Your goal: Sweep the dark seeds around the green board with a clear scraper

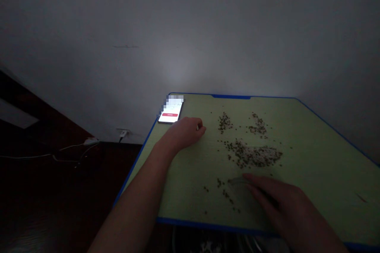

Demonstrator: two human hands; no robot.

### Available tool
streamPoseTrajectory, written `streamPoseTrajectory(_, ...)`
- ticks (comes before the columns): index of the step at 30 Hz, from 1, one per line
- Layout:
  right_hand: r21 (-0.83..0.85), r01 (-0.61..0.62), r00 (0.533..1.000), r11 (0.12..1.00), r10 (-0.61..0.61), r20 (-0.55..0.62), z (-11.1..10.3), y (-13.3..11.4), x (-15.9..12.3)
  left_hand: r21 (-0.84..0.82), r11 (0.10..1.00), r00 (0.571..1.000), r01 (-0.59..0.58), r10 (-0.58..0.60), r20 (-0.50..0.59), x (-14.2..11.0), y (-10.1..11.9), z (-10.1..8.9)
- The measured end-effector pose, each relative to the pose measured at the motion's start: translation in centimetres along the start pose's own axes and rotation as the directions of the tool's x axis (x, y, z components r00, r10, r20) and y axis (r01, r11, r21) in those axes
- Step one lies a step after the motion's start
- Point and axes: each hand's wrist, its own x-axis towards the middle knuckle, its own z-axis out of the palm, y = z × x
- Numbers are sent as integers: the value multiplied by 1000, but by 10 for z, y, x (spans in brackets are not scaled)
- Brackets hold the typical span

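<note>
Surface [320, 189] green, blue-edged. Right grip [285, 201] narrow, pinching. Main grain pile [257, 156] lies just beyond it. Left grip [188, 130] curled, contents unclear. Thin pale tool [239, 182] held in right grip, tip beside stray grains [225, 194].

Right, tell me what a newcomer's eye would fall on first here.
First, the glowing rectangular phone at the far left corner of the pale green, blue-edged table, bright in the dim light. Next, the small dark grains scattered in patches across the table. Then the bare right hand, pinching a thin, pale, curved implement near the front grains.
</note>
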Motion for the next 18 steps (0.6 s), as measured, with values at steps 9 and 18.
streamPoseTrajectory(9,-37,-54,998,998,53,-31,0,6,4,1,1000,1000,13,-13,1,-1,2,-2)
streamPoseTrajectory(18,-99,-86,996,991,84,-29,-1,16,6,8,1000,1000,-4,4,-7,0,0,0)
